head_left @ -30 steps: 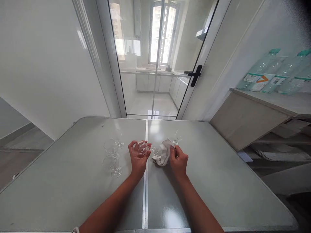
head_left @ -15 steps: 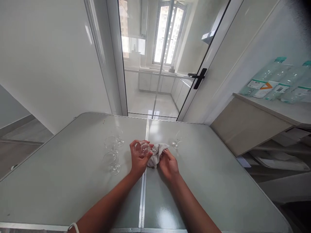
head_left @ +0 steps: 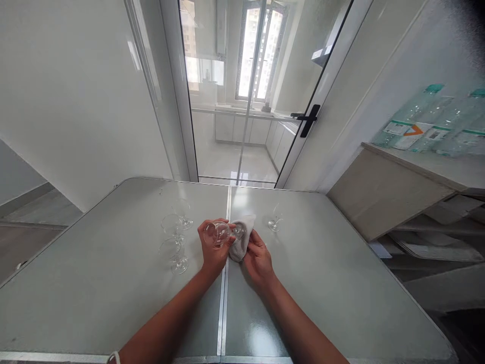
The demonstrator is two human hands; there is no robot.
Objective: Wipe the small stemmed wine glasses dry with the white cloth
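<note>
Wrapped around a clear wine glass [head_left: 216, 233], my left hand [head_left: 214, 253] keeps it tilted on its side above the table, bowl to the left and foot to the right. My right hand [head_left: 260, 259] grips a whitish-grey cloth [head_left: 239, 247] against the foot of that glass. Part of the cloth hides behind the foot and my right fingers. To the left, several clear wine glasses stand upright in a row, the nearest glass [head_left: 179, 264] closest to my left forearm. A single wine glass [head_left: 276, 223] stands on the right, beyond my right hand.
The pale grey-green table [head_left: 322, 288] has a metal seam down its middle. Behind it is a glass door [head_left: 246, 131] with a black handle [head_left: 309, 120]. On the right, a shelf unit [head_left: 409, 187] bears several large plastic bottles [head_left: 424, 121].
The cloth has shifted and spread flatter behind the glass's foot, with my right hand moving slightly left. My left hand and the glass have drifted a little left.
</note>
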